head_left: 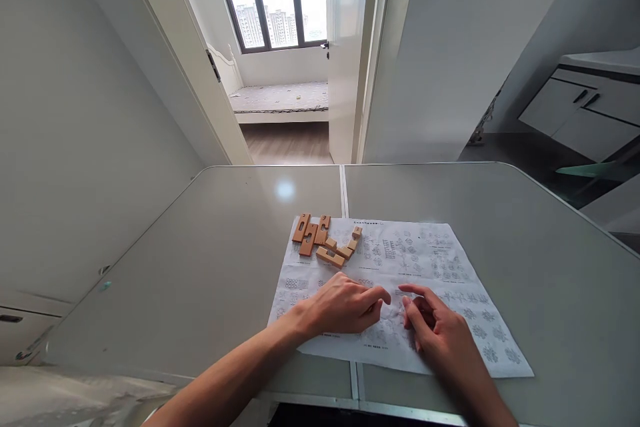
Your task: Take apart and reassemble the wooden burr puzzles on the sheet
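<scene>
My left hand [353,303] hovers over or rests on a printed paper sheet [430,283] with rows of small line drawings. Its fingers are curled and the index finger is bent forward; nothing shows in it. To its right, my right hand [433,323] has the index finger stretched out and the thumb apart from it, also with nothing visible in it. Several wooden puzzle pieces lie beyond the left hand on the sheet's upper left. They include flat numbered pieces with slots [309,240] and notched wooden bars [330,257].
The sheet lies on a grey table [200,293] with a pale seam [343,190] down its middle. Past the far edge, an open door [345,53] shows a bed [280,99] under a window. A white cabinet [560,103] stands at the right.
</scene>
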The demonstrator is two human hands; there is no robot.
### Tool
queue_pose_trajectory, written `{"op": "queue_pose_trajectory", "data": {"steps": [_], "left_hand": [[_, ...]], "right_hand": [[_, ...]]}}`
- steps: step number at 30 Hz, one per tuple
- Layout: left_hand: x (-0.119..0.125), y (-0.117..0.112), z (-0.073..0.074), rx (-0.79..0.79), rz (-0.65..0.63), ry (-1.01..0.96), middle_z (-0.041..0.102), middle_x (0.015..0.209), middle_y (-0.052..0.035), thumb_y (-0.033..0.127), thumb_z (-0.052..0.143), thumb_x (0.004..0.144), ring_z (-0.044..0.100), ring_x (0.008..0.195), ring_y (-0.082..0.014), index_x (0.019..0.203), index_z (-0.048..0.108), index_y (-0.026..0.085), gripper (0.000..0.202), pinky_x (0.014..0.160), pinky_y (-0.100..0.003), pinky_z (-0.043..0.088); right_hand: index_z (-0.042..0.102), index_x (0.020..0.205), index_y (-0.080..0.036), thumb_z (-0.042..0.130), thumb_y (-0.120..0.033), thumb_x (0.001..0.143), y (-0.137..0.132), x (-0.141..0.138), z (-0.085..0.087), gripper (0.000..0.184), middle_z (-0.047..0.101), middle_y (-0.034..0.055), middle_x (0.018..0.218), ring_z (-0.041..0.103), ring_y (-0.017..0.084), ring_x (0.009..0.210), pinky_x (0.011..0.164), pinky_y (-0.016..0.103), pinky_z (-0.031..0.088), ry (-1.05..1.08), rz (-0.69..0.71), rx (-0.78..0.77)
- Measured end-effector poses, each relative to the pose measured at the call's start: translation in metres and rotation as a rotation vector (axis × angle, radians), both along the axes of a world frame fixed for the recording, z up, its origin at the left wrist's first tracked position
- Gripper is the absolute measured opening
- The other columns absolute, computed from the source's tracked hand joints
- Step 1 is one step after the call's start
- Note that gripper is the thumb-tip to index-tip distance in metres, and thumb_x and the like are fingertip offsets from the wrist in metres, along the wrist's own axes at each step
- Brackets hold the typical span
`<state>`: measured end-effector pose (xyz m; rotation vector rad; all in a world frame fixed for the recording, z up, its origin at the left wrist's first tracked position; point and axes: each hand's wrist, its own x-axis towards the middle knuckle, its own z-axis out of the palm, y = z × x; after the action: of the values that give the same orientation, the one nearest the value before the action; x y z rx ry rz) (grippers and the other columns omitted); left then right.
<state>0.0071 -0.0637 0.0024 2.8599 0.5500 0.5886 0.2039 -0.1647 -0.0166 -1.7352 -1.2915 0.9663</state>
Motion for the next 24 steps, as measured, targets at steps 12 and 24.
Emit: {"op": "queue_pose_trajectory", "data": {"steps": [12,24], "left_hand": [[0.0000,0.0003,-0.0034,-0.015,0.009,-0.006,0.074,0.066,0.0055,0.016,0.052,0.091,0.066,0.053,-0.0119,0.101,0.068,0.024,0.020,0.048,-0.024,0.036],[-0.0004,0.0008,-0.0013,-0.022,-0.014,-0.010,0.071,0.064,0.0054,0.016,0.051,0.092,0.063,0.051,-0.0107,0.101,0.067,0.023,0.020,0.048,-0.023,0.036]], "right_hand": [[0.067,0.124,-0.018,0.050,-0.060,0.098,-0.0008,-0.0002,-0.0005,0.052,0.067,0.0005,0.067,0.061,0.019,0.053,0.052,0.029,0.048,-0.023,-0.008,0.042],[0.065,0.128,-0.020,0.050,-0.056,0.098,-0.0010,0.0002,-0.0013,0.049,0.068,-0.0004,0.070,0.058,0.017,0.051,0.053,0.029,0.048,0.004,0.014,0.014]]}}
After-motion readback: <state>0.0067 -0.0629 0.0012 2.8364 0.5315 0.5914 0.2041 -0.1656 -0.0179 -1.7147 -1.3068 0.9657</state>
